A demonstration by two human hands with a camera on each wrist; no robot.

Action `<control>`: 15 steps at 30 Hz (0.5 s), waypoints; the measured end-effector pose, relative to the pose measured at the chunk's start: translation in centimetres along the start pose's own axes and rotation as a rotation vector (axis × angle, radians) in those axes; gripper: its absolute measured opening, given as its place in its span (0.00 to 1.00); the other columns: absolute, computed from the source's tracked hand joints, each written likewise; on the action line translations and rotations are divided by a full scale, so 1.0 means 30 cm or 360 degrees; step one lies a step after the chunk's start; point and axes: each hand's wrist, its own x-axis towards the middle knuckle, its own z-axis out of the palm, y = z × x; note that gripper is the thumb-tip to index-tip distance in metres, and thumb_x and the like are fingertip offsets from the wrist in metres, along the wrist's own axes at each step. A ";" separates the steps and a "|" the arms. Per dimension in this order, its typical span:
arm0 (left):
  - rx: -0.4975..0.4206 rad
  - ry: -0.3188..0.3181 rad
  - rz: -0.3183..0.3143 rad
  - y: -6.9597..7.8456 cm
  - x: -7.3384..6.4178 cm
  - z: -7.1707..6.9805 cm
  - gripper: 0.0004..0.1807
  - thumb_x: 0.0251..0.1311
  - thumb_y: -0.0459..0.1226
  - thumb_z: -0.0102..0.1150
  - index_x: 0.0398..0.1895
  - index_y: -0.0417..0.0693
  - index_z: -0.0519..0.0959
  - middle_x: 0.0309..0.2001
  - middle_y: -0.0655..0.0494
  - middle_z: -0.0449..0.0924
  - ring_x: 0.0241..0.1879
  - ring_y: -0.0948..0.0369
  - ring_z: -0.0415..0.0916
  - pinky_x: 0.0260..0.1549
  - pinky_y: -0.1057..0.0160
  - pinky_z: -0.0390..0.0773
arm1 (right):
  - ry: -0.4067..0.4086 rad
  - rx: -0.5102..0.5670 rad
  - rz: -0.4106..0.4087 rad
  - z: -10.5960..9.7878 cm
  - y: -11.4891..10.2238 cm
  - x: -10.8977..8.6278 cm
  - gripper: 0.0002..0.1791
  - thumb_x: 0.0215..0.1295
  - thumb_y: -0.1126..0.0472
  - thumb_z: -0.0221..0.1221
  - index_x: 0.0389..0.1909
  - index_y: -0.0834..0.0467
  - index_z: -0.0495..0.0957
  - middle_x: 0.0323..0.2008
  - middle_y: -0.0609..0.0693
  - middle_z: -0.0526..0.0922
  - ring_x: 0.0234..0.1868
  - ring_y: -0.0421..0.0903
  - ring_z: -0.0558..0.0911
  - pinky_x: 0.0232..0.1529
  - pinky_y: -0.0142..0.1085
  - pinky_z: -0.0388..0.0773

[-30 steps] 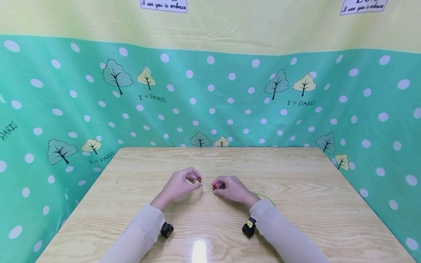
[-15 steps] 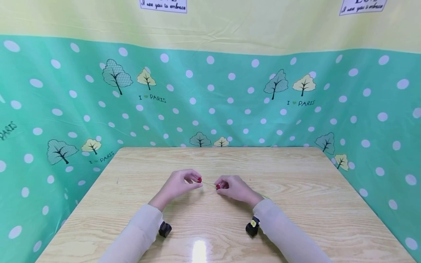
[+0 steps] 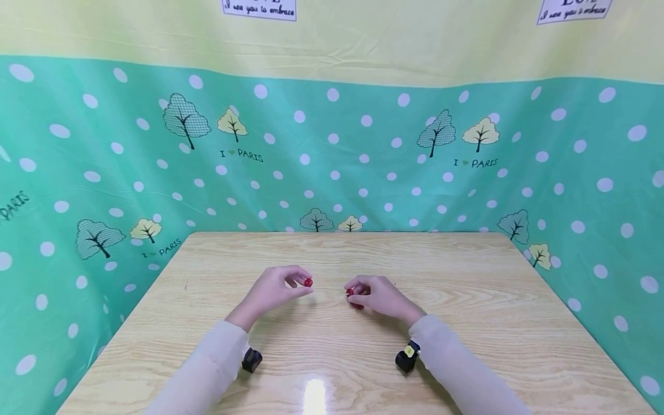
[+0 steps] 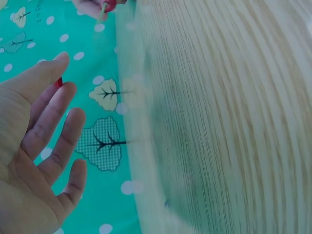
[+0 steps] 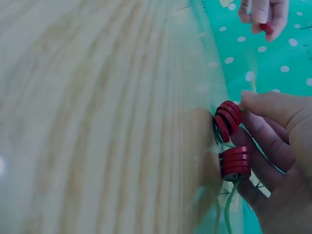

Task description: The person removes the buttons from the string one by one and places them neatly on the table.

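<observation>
My left hand (image 3: 272, 288) is raised over the left middle of the table, its thumb and index finger pinching a small red bead (image 3: 308, 282). In the left wrist view only a sliver of that bead shows between the fingertips, and the other fingers spread loosely. To the right, my right hand (image 3: 385, 297) pinches a thin green string (image 5: 227, 209) close to its tip, which points up past the thumb. Red beads (image 5: 236, 163) are threaded on this string in two short stacks, hanging beside the right fingers and close over the tabletop. A gap separates the two hands.
The pale wood-grain table (image 3: 332, 340) runs back to a green dotted cloth (image 3: 332, 155) that hangs behind and along both sides. A black wrist camera (image 3: 252, 360) sits under the left sleeve, another camera (image 3: 406, 360) under the right.
A second ago the string stretched between the hands; now it no longer spans them. The left hand has shifted left with its bead, the right hand rightward, and more red beads show under it.
</observation>
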 end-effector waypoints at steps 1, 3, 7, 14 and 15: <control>0.0006 0.0000 -0.0003 -0.001 -0.003 -0.003 0.09 0.57 0.44 0.74 0.41 0.61 0.86 0.35 0.70 0.83 0.36 0.65 0.78 0.38 0.59 0.78 | 0.0000 0.0018 0.0006 -0.002 0.000 -0.001 0.13 0.66 0.60 0.66 0.51 0.55 0.84 0.34 0.41 0.83 0.37 0.41 0.80 0.41 0.35 0.76; 0.0009 0.0000 -0.0007 -0.003 -0.007 -0.009 0.09 0.57 0.44 0.73 0.41 0.60 0.86 0.35 0.70 0.83 0.36 0.65 0.78 0.38 0.59 0.79 | -0.0006 0.0038 0.0019 -0.006 0.000 -0.003 0.13 0.67 0.59 0.66 0.51 0.55 0.84 0.35 0.41 0.83 0.39 0.42 0.80 0.43 0.36 0.75; 0.0016 -0.0010 -0.0011 -0.011 -0.013 -0.017 0.09 0.58 0.44 0.73 0.42 0.60 0.86 0.36 0.70 0.84 0.37 0.65 0.78 0.39 0.59 0.79 | -0.0019 0.0068 0.0036 -0.010 0.000 -0.007 0.14 0.68 0.58 0.65 0.53 0.55 0.83 0.36 0.42 0.83 0.39 0.43 0.80 0.41 0.37 0.76; 0.0067 -0.0031 0.0008 -0.029 -0.023 -0.028 0.10 0.58 0.44 0.73 0.42 0.58 0.86 0.36 0.68 0.84 0.36 0.65 0.78 0.39 0.59 0.79 | -0.0049 0.0197 0.0047 -0.016 -0.008 -0.018 0.16 0.69 0.61 0.64 0.55 0.59 0.81 0.37 0.47 0.82 0.35 0.47 0.81 0.35 0.36 0.83; 0.0085 -0.0035 0.0006 -0.033 -0.025 -0.030 0.10 0.57 0.43 0.73 0.42 0.58 0.86 0.36 0.68 0.84 0.36 0.65 0.78 0.39 0.59 0.79 | -0.0050 0.0200 0.0047 -0.018 -0.008 -0.019 0.16 0.69 0.61 0.64 0.55 0.59 0.81 0.37 0.47 0.82 0.34 0.47 0.81 0.34 0.36 0.83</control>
